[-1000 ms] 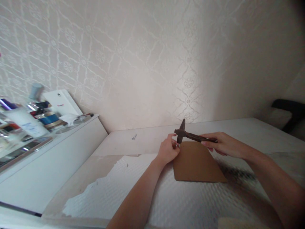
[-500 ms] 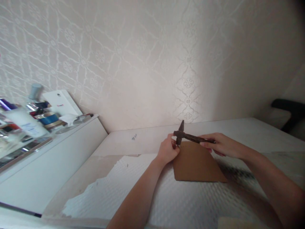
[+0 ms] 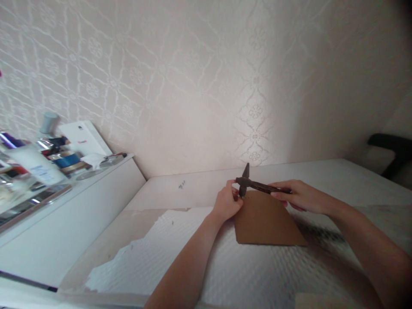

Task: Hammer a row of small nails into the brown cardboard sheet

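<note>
A dark hammer (image 3: 260, 186) is in my right hand (image 3: 301, 196), whose fingers are closed round its handle. The hammer's head stands over the far left corner of a brown board (image 3: 267, 223), one end pointing down at it. My left hand (image 3: 226, 201) rests at that corner with thumb and fingertips pinched together just under the hammer head. What they pinch is too small and covered to make out. A row of tiny dark dots shows on the board close to the hammer head. The board lies flat on a white textured sheet (image 3: 180, 240).
Small dark bits (image 3: 182, 185), perhaps nails, lie on the white surface near the wall (image 3: 199, 107). To the left a white cabinet (image 3: 80, 214) carries bottles, a white box (image 3: 84, 139) and a blue roll (image 3: 68, 160). A black armrest-like shape (image 3: 391, 146) is at the right.
The hammer head has shifted very slightly at the board's corner. Both hands keep nearly the same place, and the board has not moved.
</note>
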Action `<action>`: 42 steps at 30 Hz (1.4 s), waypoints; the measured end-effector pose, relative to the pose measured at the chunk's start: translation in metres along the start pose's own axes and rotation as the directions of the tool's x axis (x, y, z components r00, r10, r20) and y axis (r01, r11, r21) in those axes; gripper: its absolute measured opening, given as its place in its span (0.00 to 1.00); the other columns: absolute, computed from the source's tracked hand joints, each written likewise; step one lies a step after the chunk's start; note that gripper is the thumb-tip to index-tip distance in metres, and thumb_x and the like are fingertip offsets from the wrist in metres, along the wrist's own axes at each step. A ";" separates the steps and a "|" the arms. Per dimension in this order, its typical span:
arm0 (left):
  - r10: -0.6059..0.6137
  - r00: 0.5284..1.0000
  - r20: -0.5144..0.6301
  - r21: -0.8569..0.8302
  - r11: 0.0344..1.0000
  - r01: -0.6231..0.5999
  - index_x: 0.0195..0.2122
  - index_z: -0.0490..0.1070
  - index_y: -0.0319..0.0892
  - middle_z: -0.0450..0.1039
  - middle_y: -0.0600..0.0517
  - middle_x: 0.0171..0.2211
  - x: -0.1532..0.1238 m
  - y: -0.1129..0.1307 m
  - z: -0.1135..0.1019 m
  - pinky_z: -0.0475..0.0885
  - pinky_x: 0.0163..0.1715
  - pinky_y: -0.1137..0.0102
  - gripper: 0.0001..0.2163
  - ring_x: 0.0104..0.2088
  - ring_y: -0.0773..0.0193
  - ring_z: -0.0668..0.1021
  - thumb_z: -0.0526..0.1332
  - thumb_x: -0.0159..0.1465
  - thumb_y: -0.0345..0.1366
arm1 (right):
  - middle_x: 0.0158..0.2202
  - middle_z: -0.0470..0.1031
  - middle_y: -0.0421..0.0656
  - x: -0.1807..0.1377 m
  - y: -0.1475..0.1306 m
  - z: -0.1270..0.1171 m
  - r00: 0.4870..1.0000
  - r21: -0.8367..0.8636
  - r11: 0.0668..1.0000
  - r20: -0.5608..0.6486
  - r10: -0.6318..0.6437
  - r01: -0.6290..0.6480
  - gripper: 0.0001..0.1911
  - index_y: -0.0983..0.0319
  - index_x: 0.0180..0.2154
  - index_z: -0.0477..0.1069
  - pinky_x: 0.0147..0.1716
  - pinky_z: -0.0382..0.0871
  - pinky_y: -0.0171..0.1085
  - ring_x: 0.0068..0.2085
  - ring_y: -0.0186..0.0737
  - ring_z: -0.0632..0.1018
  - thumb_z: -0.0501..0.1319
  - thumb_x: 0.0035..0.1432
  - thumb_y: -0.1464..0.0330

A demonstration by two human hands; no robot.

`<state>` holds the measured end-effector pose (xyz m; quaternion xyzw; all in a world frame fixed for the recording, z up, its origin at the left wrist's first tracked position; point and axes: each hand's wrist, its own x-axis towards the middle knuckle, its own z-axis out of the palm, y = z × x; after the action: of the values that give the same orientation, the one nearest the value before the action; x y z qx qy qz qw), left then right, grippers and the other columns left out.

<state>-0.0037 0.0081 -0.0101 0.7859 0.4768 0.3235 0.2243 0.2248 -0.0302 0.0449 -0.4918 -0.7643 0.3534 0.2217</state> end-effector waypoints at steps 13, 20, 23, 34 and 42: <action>-0.002 1.000 -0.002 -0.013 1.000 0.002 0.50 0.55 0.44 0.70 0.56 0.30 0.001 -0.002 0.002 0.66 0.33 0.71 0.24 0.30 0.66 0.73 0.56 0.51 0.25 | 0.26 0.72 0.41 0.003 0.007 -0.002 0.996 -0.136 0.989 -0.056 -0.073 0.065 0.23 0.62 0.44 0.73 0.25 0.61 0.34 0.28 0.38 0.70 0.53 0.56 0.55; -0.003 1.000 -0.011 -0.006 1.000 0.003 0.48 0.56 0.44 0.70 0.56 0.29 0.001 -0.003 0.001 0.66 0.32 0.72 0.23 0.30 0.67 0.73 0.56 0.51 0.25 | 0.41 0.77 0.39 0.004 0.011 -0.004 0.989 -0.159 0.980 -0.067 -0.132 0.120 0.22 0.56 0.49 0.71 0.39 0.65 0.38 0.41 0.46 0.74 0.54 0.56 0.57; 0.003 1.000 -0.010 0.002 1.000 -0.003 0.48 0.56 0.44 0.69 0.56 0.29 0.000 -0.002 0.000 0.66 0.32 0.72 0.23 0.29 0.67 0.73 0.56 0.51 0.25 | 0.40 0.77 0.39 0.003 0.010 -0.003 0.990 -0.170 0.978 -0.050 -0.130 0.120 0.21 0.56 0.49 0.71 0.39 0.66 0.39 0.40 0.46 0.75 0.54 0.56 0.58; -0.001 1.000 0.000 -0.017 1.000 0.001 0.49 0.55 0.44 0.71 0.55 0.30 0.000 -0.002 0.001 0.67 0.33 0.71 0.24 0.29 0.67 0.73 0.56 0.51 0.25 | 0.42 0.77 0.40 0.003 0.010 -0.004 0.985 -0.167 0.977 -0.090 -0.149 0.132 0.23 0.58 0.49 0.71 0.39 0.66 0.38 0.40 0.45 0.75 0.53 0.56 0.56; -0.003 1.000 -0.005 -0.085 0.996 0.002 0.51 0.55 0.44 0.73 0.56 0.33 0.000 -0.004 0.002 0.67 0.35 0.72 0.26 0.29 0.69 0.72 0.56 0.50 0.25 | 0.38 0.78 0.47 0.006 0.027 -0.005 0.851 -0.507 0.785 -0.522 0.049 -0.356 0.23 0.54 0.53 0.67 0.33 0.67 0.44 0.37 0.53 0.77 0.51 0.57 0.57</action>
<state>-0.0044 0.0094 -0.0141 0.7743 0.4642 0.3453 0.2564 0.2416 -0.0156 0.0271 -0.6894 -0.6958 -0.0114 0.2013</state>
